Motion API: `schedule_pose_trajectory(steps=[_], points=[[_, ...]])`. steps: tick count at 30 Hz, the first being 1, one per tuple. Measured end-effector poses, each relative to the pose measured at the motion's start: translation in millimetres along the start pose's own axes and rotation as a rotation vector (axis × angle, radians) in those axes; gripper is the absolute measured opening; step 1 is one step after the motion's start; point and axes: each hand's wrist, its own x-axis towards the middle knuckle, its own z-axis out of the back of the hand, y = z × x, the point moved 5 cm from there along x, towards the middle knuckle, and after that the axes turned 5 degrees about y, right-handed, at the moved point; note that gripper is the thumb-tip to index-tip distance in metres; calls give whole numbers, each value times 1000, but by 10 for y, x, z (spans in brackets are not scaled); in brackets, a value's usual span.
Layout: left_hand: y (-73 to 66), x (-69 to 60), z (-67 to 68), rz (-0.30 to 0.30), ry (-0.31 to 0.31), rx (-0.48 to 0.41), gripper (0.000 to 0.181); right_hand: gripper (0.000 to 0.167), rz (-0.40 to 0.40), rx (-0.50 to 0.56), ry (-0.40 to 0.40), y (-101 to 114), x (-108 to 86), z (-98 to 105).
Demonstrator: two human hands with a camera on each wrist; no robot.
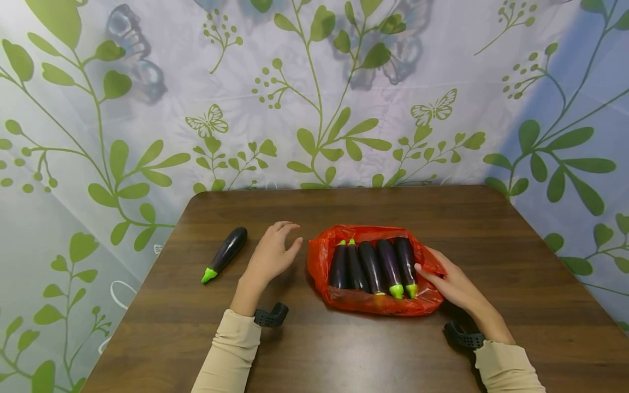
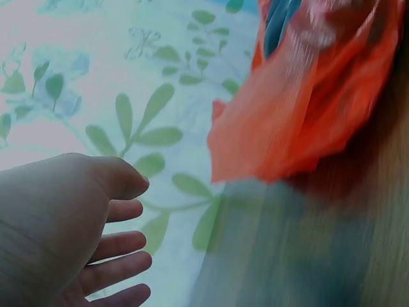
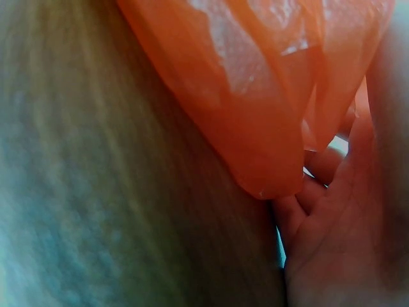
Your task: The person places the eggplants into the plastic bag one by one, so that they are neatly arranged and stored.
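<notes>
A red plastic bag (image 1: 344,300) lies with its mouth open on the table, and several dark eggplants (image 1: 372,267) with green stem ends sit side by side in it. At the bag's right edge my right hand (image 1: 459,284) pinches the plastic, thumb over the rim; in the right wrist view its fingers (image 3: 323,166) are partly behind the bag. My left hand (image 1: 272,254) hovers between the bag and a single eggplant (image 1: 226,254), touching neither. Its fingers are apart and loosely bent in the left wrist view, with nothing in them.
The brown wooden table (image 1: 363,355) has its back edge against a hanging cloth (image 1: 275,131) printed with green leaves and butterflies. Each wrist wears a black strap mount, the left mount (image 1: 272,315) and the right mount (image 1: 462,335).
</notes>
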Motion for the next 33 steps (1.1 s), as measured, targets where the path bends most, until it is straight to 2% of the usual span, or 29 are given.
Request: schedule_pose_trajectory(steps=[6,10,22,27,33], points=[[256,-77,159,84,-39,-22,37,71,6,3,-3,6,3,1],[426,-124,212,131,-61,-28,39,71,6,0,-6,5,6,6],[917,-245,291,233,-138,-29,45,71,2,0,-6,7,3,-5],[1122,-300,316,302,-152,-14,46,71,3,1,-6,6,6,-6],[1268,-366,320,369,-181,-25,50,70,5,-5,-12,-1,8,-1]])
